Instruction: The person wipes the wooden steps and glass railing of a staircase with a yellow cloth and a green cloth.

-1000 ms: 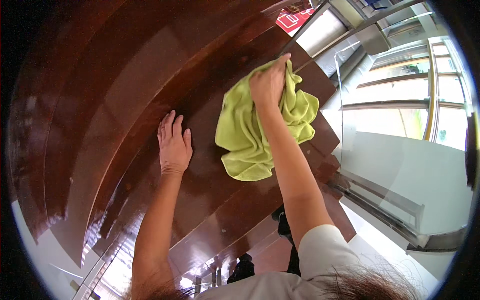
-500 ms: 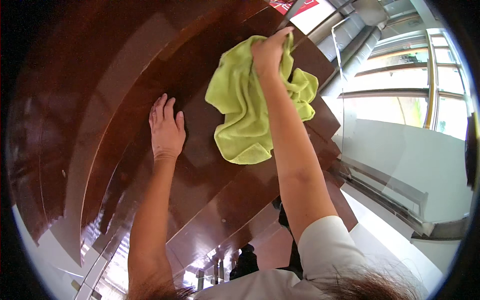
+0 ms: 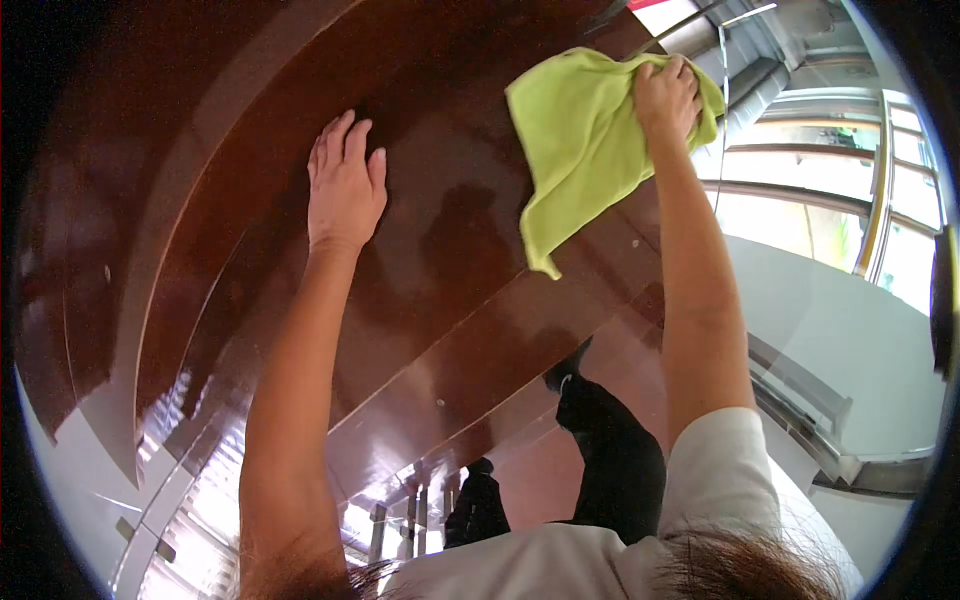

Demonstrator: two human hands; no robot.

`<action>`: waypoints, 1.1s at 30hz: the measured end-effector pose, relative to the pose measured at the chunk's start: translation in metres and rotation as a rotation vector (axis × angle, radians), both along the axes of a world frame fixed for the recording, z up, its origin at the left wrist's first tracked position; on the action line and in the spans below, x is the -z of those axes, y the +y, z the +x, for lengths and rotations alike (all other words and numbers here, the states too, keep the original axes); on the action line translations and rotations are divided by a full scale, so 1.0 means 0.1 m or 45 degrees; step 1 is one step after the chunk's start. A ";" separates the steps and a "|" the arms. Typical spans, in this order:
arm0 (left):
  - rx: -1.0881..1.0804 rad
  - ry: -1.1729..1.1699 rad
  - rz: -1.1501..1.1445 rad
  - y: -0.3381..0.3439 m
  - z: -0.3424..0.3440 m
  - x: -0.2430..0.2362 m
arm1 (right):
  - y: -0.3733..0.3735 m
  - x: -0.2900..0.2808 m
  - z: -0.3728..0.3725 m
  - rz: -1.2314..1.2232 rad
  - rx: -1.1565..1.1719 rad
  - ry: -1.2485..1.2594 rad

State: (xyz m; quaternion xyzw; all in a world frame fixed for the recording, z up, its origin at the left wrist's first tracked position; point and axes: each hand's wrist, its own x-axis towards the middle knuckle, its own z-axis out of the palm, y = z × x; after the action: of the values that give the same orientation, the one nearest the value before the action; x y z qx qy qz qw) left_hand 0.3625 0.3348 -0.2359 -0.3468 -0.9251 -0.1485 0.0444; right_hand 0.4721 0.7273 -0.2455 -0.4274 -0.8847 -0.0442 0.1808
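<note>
A lime-green cloth (image 3: 575, 135) is spread over the glossy dark brown wooden step (image 3: 450, 190), toward its far right end. My right hand (image 3: 668, 98) grips the cloth at its right side, fingers curled into the fabric; one corner trails back toward me. On the same dark wood, farther left, my left hand (image 3: 346, 190) lies palm down with its fingers stretched out, holding nothing.
Curved brown steps (image 3: 170, 130) rise at the left and far side. Below, my black-trousered leg (image 3: 615, 450) stands near lower steps. At the right are a thin metal rod (image 3: 680, 28), a pale wall (image 3: 820, 310) and bright windows (image 3: 800, 205).
My right hand has carried the cloth to the right, and the cloth now lies flatter, with fewer folds. My left hand appears slightly farther forward. More of my legs shows below.
</note>
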 end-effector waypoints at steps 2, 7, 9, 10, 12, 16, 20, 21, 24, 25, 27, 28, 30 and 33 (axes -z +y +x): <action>-0.016 -0.004 0.015 0.00 -0.01 0.03 | 0.07 0.06 -0.14 -0.052 0.150 0.015; -0.073 0.024 0.012 -0.22 -0.01 0.10 | -0.43 0.15 -0.22 -0.008 0.273 -0.414; -0.068 -0.011 -0.001 -0.32 0.00 0.15 | -0.88 0.25 -0.23 -0.079 0.275 -0.248; 0.005 -0.068 0.037 -0.18 0.02 0.06 | -0.56 0.46 -0.12 0.090 0.282 -0.199; 0.028 0.154 0.502 -0.50 -0.10 0.22 | -0.90 0.66 -0.47 -0.029 0.138 -0.316; -0.299 0.050 1.465 -0.87 0.68 -0.14 | -1.75 0.79 -0.73 0.026 -0.186 -0.297; -0.110 -0.038 1.758 -1.81 2.04 -0.33 | -2.96 0.86 -1.21 0.062 -0.489 -0.215; -0.272 -0.088 1.749 -2.10 2.41 -0.27 | -3.57 0.90 -1.18 0.071 -0.581 -0.204; -1.030 -0.294 1.816 -2.90 3.55 -0.02 | -5.94 0.68 -0.81 -0.148 -0.843 0.008; -1.257 -0.375 2.131 -3.10 3.81 0.02 | -6.63 0.55 -0.63 0.051 -0.942 -0.312; -1.729 -0.496 2.145 -3.53 4.13 0.04 | -7.69 0.48 -0.31 -0.376 -1.246 0.136; -1.869 -0.432 2.120 -3.73 4.25 0.14 | -8.21 0.38 -0.19 -0.471 -1.244 0.073; -1.986 -0.287 1.908 -4.15 4.49 0.28 | -9.12 0.23 0.25 -0.448 -1.462 0.110; -1.957 -0.075 1.562 -4.64 4.60 0.29 | -9.95 0.12 0.81 -0.531 -1.833 0.112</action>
State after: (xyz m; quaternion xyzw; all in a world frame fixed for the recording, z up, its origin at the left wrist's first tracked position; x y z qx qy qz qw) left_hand 0.8225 -0.1290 -0.2651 0.4365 -0.6618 -0.5423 0.2782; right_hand 0.5529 -0.2676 -0.2575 0.2303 -0.9276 0.2705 0.1154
